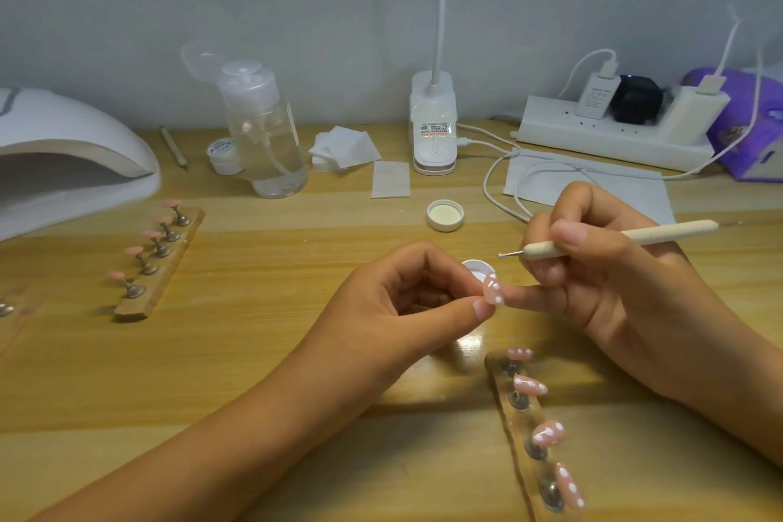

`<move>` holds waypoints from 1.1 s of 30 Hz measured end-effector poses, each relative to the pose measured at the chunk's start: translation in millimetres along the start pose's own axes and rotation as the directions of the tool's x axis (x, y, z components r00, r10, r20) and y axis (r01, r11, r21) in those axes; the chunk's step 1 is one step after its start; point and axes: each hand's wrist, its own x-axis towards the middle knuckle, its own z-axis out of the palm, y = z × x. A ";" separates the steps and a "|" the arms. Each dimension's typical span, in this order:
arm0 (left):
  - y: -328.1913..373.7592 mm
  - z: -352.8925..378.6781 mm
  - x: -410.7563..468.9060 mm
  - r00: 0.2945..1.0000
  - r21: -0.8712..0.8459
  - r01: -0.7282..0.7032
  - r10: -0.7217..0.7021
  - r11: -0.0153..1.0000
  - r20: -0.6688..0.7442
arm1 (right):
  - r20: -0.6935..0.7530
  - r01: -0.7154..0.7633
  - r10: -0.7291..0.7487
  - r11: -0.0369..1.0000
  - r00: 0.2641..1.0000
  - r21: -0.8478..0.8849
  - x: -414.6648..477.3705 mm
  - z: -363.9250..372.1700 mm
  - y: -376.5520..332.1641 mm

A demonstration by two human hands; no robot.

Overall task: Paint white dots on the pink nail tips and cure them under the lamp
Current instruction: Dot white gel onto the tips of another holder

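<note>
My left hand [406, 301] pinches the small pink plastic nail tip [492, 289] right by the little round white paint pot [474, 267], my right hand [593, 267] grips the thin cream dotting stick [614, 239], so I'll dab softly.

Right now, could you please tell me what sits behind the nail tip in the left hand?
A small white pot, only its far rim showing. The nail tip and left hand cover the rest.
</note>
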 end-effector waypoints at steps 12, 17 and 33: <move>17.2 14.1 -24.4 0.875 0.272 -0.477 0.482 0.836 0.051 | -0.147 0.054 -0.071 0.991 0.987 -0.120 3.9 -9.5 -3.6; 14.9 27.0 -41.7 0.679 0.569 -0.713 0.605 0.409 0.416 | -0.156 0.058 -0.089 0.979 0.984 -0.193 3.1 -9.5 -3.1; 0.0 23.8 -42.4 0.648 0.581 -0.760 0.401 0.290 0.647 | -0.142 0.017 -0.055 0.967 0.988 -0.256 5.1 -12.7 -1.1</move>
